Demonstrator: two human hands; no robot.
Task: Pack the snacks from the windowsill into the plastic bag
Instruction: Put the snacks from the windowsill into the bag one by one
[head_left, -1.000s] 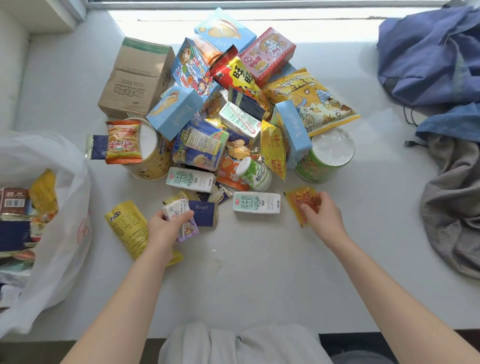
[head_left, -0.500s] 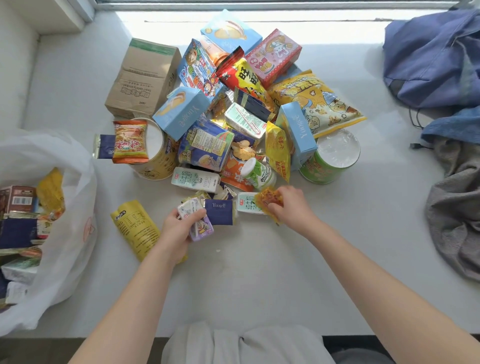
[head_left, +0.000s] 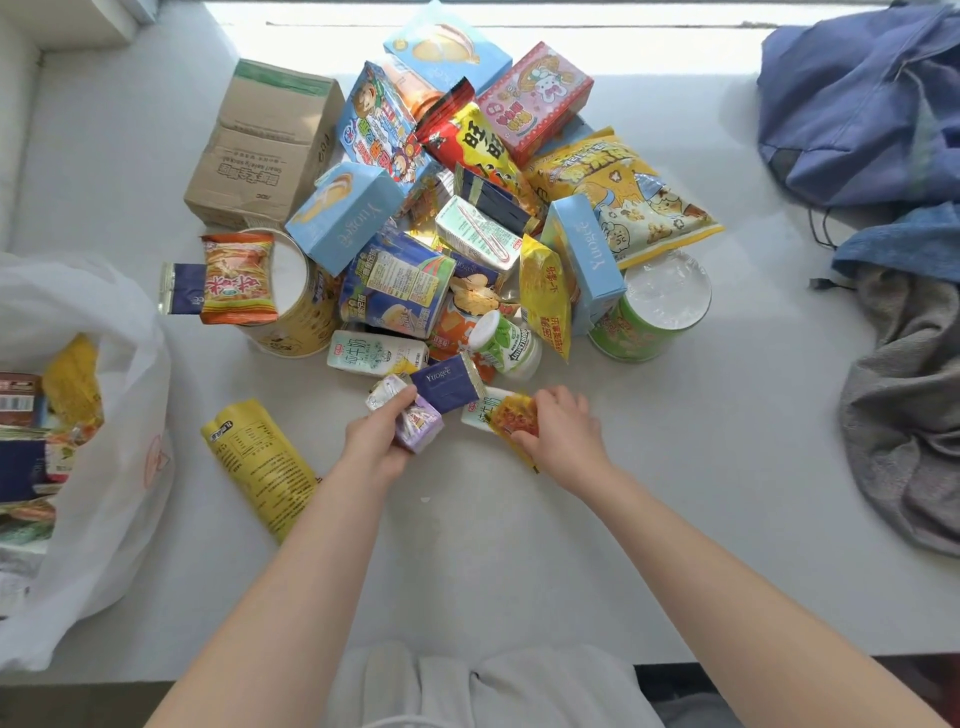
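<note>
Plastic bag sat far left of the snack pile, mouth open, several packets inside. Yellow packet lay flat on the windowsill, near-left of the pile, between pile and bag. Yellow tub formed the pile's left edge, an orange-red packet resting on its lid.

Left hand was at the pile's near edge, fingers curled round a small purple packet, thumb over the top. Navy Yuogee sachet touched that packet on the pile side; could not tell if the hand held it too.

Right hand was also at the pile's near edge, thumb and fingers pinching an orange packet that lay over 1 white milk carton; could not tell if the carton was gripped as well.

Green tub formed the pile's right edge. Blue garment lay well right of the pile by the window, grey cloth well right of it, nearer the person.
</note>
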